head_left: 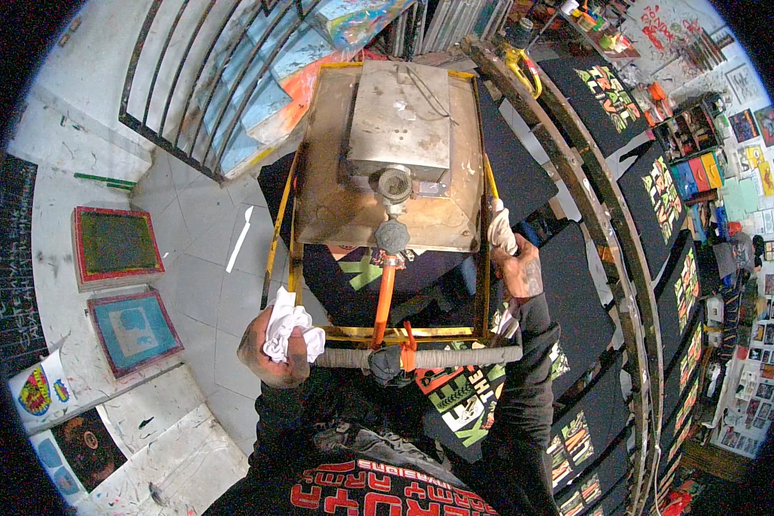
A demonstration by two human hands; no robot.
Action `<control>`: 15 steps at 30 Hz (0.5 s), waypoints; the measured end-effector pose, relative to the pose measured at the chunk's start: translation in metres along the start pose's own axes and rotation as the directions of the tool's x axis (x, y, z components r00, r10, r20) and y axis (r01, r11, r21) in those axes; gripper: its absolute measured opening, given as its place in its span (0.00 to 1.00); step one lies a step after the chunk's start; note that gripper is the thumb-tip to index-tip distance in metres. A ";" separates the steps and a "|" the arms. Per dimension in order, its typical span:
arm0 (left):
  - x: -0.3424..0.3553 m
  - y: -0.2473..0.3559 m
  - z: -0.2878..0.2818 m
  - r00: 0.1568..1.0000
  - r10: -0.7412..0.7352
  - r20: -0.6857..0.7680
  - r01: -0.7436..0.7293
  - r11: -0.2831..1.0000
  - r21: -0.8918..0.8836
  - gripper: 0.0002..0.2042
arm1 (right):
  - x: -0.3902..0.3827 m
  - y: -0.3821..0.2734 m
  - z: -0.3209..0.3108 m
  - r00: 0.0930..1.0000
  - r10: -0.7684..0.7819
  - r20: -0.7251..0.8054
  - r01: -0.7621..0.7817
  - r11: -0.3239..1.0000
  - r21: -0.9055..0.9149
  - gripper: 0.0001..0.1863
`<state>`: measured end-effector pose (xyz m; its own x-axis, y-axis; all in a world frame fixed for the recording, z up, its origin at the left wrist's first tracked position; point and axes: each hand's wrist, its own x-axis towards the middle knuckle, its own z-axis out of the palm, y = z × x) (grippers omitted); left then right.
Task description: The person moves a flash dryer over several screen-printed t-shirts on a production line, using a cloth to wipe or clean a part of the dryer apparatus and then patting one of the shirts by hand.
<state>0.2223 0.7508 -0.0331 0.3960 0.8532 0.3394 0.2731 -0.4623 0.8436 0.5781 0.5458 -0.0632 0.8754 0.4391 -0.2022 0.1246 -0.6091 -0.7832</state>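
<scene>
Before me stands a heat dryer (327,189), a wide tan metal hood with a grey box (400,116) on top, carried in a yellow metal frame (476,297). An orange hose (386,297) runs from its middle toward the wrapped grey crossbar (464,356) nearest me. My left hand (271,357) is closed on a bunched white cloth (289,327) at the frame's near left corner; the metal under it is hidden. On the right side, my right hand (523,271) is wrapped round a whitish cloth (500,228) lying against the frame bar. Its fingertips are partly hidden.
Black printed shirts (662,193) lie in a row along a curved rail (606,206) at right, with more dark printed fabric (464,404) under the dryer. Two framed screens (119,245) rest against the left wall. A dark metal grille (202,82) stands at the far left.
</scene>
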 end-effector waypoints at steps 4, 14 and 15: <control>-0.001 -0.002 0.000 1.000 0.000 -0.001 0.000 1.000 -0.013 0.25 | -0.002 -0.003 0.001 1.000 0.029 0.005 -0.030 0.997 0.068 0.21; 0.001 -0.001 -0.001 1.000 0.014 0.006 -0.014 1.000 0.003 0.24 | -0.002 -0.005 0.000 1.000 0.017 0.001 -0.017 0.999 0.045 0.22; 0.001 -0.001 0.000 1.000 0.011 -0.003 -0.011 1.000 -0.007 0.24 | -0.002 -0.007 0.000 1.000 0.021 0.002 -0.021 0.999 0.048 0.22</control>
<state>0.2223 0.7518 -0.0340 0.3963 0.8488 0.3500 0.2626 -0.4701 0.8427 0.5751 0.5493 -0.0575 0.8767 0.4278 -0.2199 0.0835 -0.5856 -0.8063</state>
